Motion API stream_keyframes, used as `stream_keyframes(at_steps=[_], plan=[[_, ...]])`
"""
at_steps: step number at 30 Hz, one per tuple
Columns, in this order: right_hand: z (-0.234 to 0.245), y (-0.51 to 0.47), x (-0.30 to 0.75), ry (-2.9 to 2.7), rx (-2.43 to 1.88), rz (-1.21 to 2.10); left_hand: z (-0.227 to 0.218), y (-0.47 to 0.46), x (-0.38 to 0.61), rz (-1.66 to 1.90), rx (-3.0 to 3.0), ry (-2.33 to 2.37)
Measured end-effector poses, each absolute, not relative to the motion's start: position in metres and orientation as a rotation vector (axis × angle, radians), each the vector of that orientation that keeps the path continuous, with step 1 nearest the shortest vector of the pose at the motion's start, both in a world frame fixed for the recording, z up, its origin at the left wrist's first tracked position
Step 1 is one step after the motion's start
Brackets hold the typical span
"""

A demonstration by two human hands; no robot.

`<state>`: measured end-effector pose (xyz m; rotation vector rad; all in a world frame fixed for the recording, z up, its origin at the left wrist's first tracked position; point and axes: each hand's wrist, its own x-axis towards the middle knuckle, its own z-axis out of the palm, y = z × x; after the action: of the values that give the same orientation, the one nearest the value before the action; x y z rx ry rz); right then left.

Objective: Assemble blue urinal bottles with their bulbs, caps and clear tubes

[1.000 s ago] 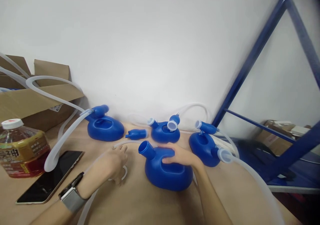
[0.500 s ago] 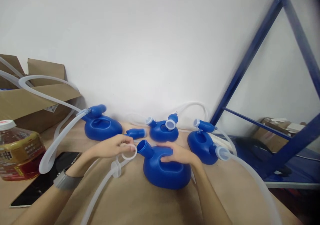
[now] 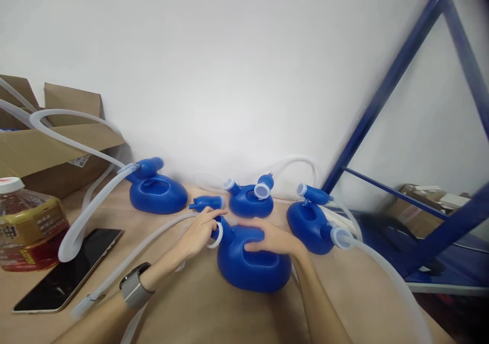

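Fitting end meets spout, near the middle of the table

Our right hand (image 3: 267,239) lies over the top of the blue vessel (image 3: 252,270), fingers curled on its handle, pressing it to the table (image 3: 214,313) so it cannot slide. Our left hand (image 3: 198,234) pinches the translucent ring (image 3: 219,236) at the end of the clear tube (image 3: 153,237), holding it right against the vessel's spout on the left. The tube trails left and near, slack, so it does not pull on the ring. Three more blue vessels (image 3: 156,196) sit farther back by the wall. A phone (image 3: 69,275) and a bottle (image 3: 26,227) lie well apart at the left.
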<state>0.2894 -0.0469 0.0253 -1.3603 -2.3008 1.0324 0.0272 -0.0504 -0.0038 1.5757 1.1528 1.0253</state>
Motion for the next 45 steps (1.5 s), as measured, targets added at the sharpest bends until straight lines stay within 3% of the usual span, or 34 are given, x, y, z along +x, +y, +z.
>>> stream_keyframes(at_steps=[11, 21, 30, 45], plan=[[0.023, -0.043, 0.283, -2.322, -1.194, 1.108, -0.009, -0.048, 0.036, 1.13, 1.31, 1.094], [0.024, -0.046, 0.283, -2.299, -1.226, 1.086, -0.002, -0.075, 0.042, 1.129, 1.856, 1.337], [0.028, -0.043, 0.28, -2.392, -0.946, 1.144, -0.007, -0.064, 0.038, 1.011, 2.091, 1.36], [0.026, -0.043, 0.286, -2.406, -1.345, 1.079, -0.026, -0.069, 0.037, 1.278, 2.376, 1.205]])
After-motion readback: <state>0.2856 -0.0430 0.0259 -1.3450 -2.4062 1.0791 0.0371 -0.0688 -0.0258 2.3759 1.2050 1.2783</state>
